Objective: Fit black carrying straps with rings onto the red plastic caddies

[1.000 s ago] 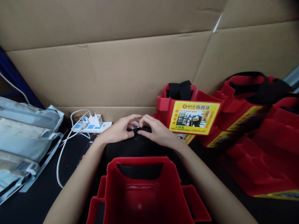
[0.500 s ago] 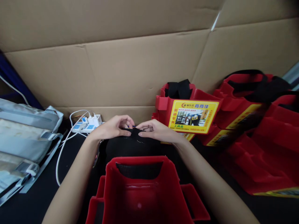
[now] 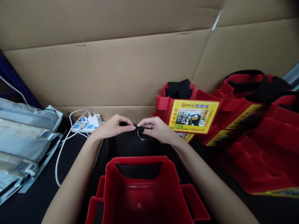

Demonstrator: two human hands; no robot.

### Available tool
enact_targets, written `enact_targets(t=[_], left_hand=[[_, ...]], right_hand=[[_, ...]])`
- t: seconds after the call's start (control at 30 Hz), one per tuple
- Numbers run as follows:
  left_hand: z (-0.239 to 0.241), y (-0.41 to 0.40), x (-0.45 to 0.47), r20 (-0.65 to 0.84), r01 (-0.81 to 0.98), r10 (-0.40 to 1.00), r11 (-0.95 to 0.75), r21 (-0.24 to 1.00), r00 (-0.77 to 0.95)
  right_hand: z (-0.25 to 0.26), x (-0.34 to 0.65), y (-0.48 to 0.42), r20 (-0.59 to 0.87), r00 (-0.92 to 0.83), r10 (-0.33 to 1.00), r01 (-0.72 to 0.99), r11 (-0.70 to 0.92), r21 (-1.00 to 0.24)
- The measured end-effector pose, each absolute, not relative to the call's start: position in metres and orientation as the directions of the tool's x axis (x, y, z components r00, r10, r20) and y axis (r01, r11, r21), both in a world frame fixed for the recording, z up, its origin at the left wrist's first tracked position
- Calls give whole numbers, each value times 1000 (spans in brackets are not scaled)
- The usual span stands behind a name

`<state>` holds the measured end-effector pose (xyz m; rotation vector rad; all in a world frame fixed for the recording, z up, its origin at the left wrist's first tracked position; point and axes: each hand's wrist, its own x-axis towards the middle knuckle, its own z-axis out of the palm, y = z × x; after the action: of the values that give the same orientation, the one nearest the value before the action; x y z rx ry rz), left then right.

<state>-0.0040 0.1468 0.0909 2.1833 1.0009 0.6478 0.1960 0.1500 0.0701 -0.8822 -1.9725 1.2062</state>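
Note:
Directly in front of me stands a red plastic tool box (image 3: 142, 160), its open inside facing me and a slot in its far wall. Beyond that wall, a black strap (image 3: 127, 143) is pinched between the thumb and fingers of my left hand (image 3: 114, 127). My right hand (image 3: 158, 129) is closed on the same strap, close to my left fingertips. A thin silver metal ring (image 3: 138, 133) shows at the right fingers, beside a small dark round piece. Exactly how ring and strap join is hidden by the fingers.
More red tool boxes (image 3: 161, 102) with black straps and yellow labels (image 3: 193, 116) stand at the right. A white power strip (image 3: 90, 127) with plugs and a white cable (image 3: 57, 165) lies left. A grey backpack (image 3: 25, 133) sits far left. Cardboard (image 3: 116, 71) walls the back.
The strap has been turned between my fingers, and the silver ring now shows at my right hand. Both hands stay in nearly the same place. The red tool box has not moved.

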Motion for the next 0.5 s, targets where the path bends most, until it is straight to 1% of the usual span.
enact_targets(t=[0.13, 0.2, 0.37, 0.43, 0.5], left_hand=[[86, 148, 3, 131, 455, 811, -444, 772, 570], [83, 149, 6, 136, 462, 822, -438, 771, 553], [76, 150, 13, 254, 485, 832, -506, 714, 494], [75, 150, 15, 290, 464, 822, -528, 711, 490], [74, 149, 16, 320, 448, 811, -549, 705, 490]], right_hand=[[67, 193, 150, 212, -470, 857, 265, 366, -892], [65, 192, 152, 239, -427, 872, 292, 383, -876], [59, 193, 159, 279, -319, 905, 350, 387, -853], [59, 193, 160, 284, -321, 903, 364, 394, -844], [60, 193, 160, 295, -369, 881, 334, 422, -843]])
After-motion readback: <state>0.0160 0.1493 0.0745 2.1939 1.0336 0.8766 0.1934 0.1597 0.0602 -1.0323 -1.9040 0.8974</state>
